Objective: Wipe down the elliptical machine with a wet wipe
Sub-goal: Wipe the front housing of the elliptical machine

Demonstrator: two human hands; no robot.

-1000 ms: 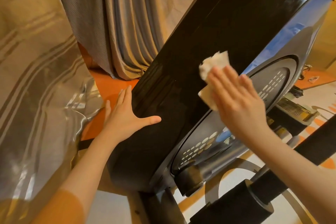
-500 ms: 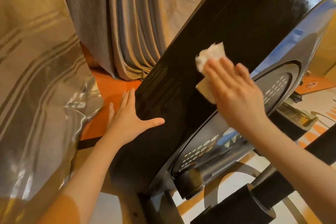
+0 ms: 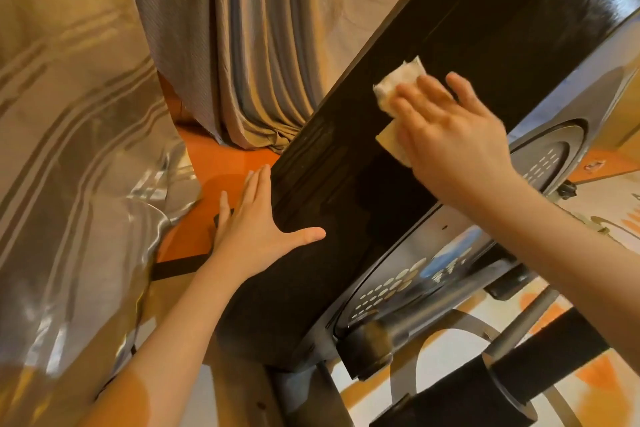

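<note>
elliptical machine's glossy black plastic housing (image 3: 398, 163), rigid and slick, leans ahead; right hand (image 3: 450, 135) presses the limp, crumpled white wet wipe (image 3: 398, 83) flat-fingered; left hand (image 3: 256, 229), spread, braces its edge.

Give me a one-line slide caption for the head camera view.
Right hand presses a wet wipe flat against the elliptical's black housing while the left hand braces lower down.

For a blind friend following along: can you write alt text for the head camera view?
A right hand presses a white wet wipe against an elliptical machine's black housing, while the left hand rests flat on it lower down. Grey curtains hang behind.
</note>
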